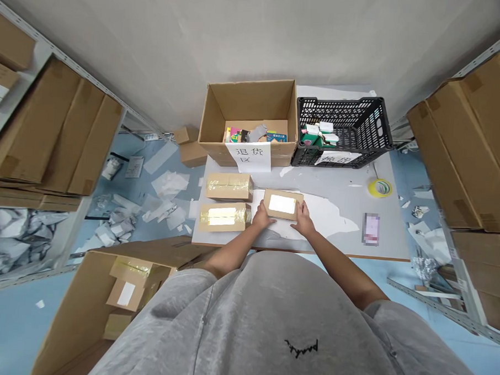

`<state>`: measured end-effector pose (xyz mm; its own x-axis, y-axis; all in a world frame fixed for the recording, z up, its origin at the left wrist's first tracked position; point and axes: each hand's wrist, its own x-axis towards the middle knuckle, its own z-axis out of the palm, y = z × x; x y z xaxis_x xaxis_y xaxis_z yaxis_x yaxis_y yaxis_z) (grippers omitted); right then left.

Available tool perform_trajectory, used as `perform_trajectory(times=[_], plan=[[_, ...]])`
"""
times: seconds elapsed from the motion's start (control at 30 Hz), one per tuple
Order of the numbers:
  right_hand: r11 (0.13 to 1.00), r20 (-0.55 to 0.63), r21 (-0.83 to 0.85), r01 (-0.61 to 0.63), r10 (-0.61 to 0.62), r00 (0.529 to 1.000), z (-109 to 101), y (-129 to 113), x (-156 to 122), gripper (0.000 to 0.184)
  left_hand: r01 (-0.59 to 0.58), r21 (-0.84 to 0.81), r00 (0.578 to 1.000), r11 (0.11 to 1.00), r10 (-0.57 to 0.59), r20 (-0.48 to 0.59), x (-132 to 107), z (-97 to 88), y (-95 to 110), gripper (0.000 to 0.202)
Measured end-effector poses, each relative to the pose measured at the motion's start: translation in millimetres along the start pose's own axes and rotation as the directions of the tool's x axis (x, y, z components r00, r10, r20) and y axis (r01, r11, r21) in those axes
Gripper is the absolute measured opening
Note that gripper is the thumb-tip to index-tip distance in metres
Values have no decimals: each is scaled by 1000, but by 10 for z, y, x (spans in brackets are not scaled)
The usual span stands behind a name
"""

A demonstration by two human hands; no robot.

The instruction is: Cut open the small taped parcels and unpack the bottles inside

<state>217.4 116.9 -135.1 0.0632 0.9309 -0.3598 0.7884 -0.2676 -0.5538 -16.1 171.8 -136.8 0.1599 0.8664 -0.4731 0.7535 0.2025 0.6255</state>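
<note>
A small flat cardboard box [282, 212] with a white label on top is held between my two hands over the table. My left hand [262, 217] grips its left edge, fingers closed against the side. On the opposite edge, my right hand [304, 219] is closed with the thumb near the top. White paper [329, 216] lies beneath the box. Just left of my left hand rests a taped cardboard box [222, 228] with a white label. Behind that one is another taped cardboard box [228, 193].
Against the wall stand a large open carton [254, 93] holding packets and a black plastic crate [370, 151] with small boxes. Yellow tape [380, 187] and a blurred phone-like item [371, 229] lie to the right. A big carton [68, 312] with parcels stands at lower left. Shelves flank both sides.
</note>
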Motion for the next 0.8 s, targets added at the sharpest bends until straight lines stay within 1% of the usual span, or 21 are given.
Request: perform_trajectory(times=[0.1, 0.2, 0.3, 0.37, 0.43, 0.5, 0.57, 0.6, 0.7, 0.8], plan=[[1000, -34, 23, -4, 4, 999, -32, -18, 14, 102, 54, 45, 998, 998, -55, 12, -3, -54, 12, 119], [993, -97, 115, 37, -26, 995, -142, -15, 60, 83, 62, 110, 998, 992, -65, 23, 7, -191, 79, 114], [966, -152, 240, 95, -59, 987, -275, -9, 93, 64, 84, 162, 996, 983, -84, -6, -15, -332, 170, 106], [951, -167, 298, 75, -25, 986, -344, -21, 112, 57, 121, 185, 992, 975, -116, -39, -32, -401, 240, 99], [955, -166, 295, 9, 42, 985, -380, -45, 137, 54, 166, 205, 986, 965, -157, -63, -29, -447, 310, 93], [968, -153, 239, -72, 111, 982, -375, -73, 176, 53, 206, 215, 978, 955, -195, -73, 5, -473, 376, 86], [972, -142, 190, -138, 166, 976, -333, -95, 233, 57, 220, 218, 975, 951, -208, -79, 68, -482, 430, 77], [969, -139, 192, -158, 186, 973, -304, -101, 266, 60, 213, 220, 976, 952, -199, -84, 107, -478, 452, 71], [945, -143, 294, -141, 189, 971, -209, -100, 370, 72, 183, 215, 981, 959, -164, -104, 218, -440, 494, 60], [921, -137, 377, -97, 159, 978, -153, -62, 446, 72, 168, 178, 981, 970, -147, -126, 286, -368, 496, 67]])
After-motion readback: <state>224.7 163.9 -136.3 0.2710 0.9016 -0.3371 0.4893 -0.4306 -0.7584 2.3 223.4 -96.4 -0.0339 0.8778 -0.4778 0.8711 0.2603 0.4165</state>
